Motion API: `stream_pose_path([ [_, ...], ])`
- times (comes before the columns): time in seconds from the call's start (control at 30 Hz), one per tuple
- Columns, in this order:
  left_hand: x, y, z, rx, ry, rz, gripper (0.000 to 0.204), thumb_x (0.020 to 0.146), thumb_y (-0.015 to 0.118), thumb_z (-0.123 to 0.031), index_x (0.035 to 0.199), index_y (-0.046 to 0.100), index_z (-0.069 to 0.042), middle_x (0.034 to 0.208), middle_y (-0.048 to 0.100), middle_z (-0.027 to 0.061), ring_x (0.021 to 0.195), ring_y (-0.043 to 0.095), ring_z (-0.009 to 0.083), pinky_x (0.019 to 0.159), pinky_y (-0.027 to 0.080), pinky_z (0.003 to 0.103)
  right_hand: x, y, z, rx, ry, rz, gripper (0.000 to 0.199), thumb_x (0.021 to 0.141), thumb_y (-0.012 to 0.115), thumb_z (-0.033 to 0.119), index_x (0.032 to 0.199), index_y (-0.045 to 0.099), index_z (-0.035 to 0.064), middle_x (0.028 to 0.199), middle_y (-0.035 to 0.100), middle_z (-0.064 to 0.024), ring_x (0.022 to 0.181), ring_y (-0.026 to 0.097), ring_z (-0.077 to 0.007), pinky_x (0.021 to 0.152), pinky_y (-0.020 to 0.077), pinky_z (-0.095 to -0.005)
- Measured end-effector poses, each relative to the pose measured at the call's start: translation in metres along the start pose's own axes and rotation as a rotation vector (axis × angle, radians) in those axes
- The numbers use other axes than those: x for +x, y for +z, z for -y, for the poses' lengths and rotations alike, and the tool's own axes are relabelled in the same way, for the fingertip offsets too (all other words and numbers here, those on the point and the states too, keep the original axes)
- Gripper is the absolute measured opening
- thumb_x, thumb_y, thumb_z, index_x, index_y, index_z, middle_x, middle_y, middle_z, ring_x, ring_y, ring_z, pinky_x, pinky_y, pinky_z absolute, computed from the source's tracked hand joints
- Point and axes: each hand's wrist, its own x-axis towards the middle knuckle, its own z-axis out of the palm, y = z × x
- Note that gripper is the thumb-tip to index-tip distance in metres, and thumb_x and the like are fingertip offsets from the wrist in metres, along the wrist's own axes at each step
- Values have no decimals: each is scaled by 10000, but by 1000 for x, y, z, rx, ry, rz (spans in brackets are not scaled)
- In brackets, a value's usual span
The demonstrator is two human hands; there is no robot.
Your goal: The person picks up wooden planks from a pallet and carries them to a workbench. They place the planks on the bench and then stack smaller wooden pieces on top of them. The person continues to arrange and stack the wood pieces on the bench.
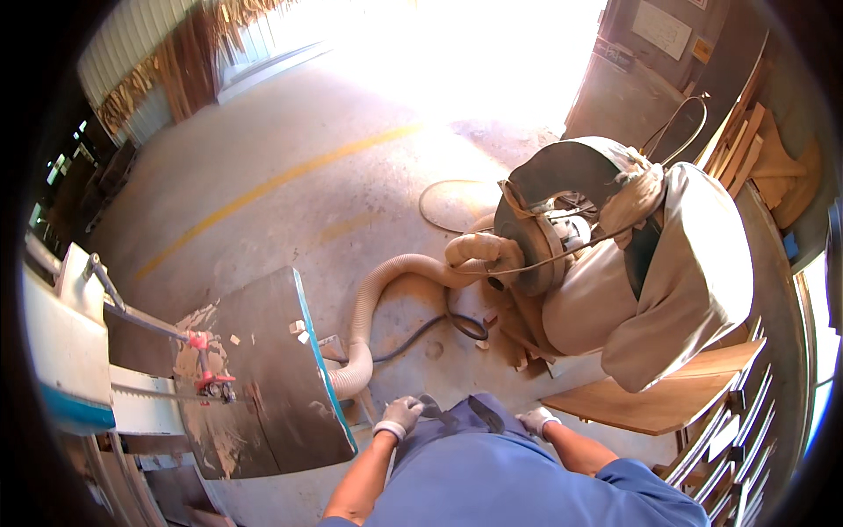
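Note:
My left hand (401, 415), in a pale glove with a white cuff, is at the left of my waist. Its fingers curl inward against the blue clothing (474, 457), beside a dark grey piece of cloth (486, 411); what they hold, if anything, does not show. At the other side of my waist is my right hand (534, 422), also gloved, with its fingers partly hidden and too small to read. Left of me stands a bandsaw, its dark table (290, 386) edged in teal, with a red blade guide (211, 379) above it. Small wood offcuts (299, 328) lie on the table.
A ribbed hose (364, 303) curves from under the saw table to a dust collector with a large beige bag (702, 255). A black cable (413, 338) lies on the floor. At right, a wooden board (650, 391) sits beside a metal rack (724, 457). Yellow lines (272, 182) mark the concrete.

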Motion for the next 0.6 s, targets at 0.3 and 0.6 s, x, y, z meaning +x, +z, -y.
stream_pose_path([
  [0.3,119,-40,-2,-52,-47,63,365,910,636,-376,1084,767,-83,1088,749,175,1060,705,352,955,521,408,79,-76,37,456,97,-92,408,974,603,435,1033,795,79,891,772,-72,804,718,-179,790,574,-347],
  [0.6,252,-135,32,177,-194,-83,329,881,676,-387,1010,808,-114,1011,769,151,1012,727,298,970,529,403,189,-158,79,110,-156,-237,537,1002,424,466,1063,777,66,1063,768,-134,1094,687,-345,993,504,-421],
])
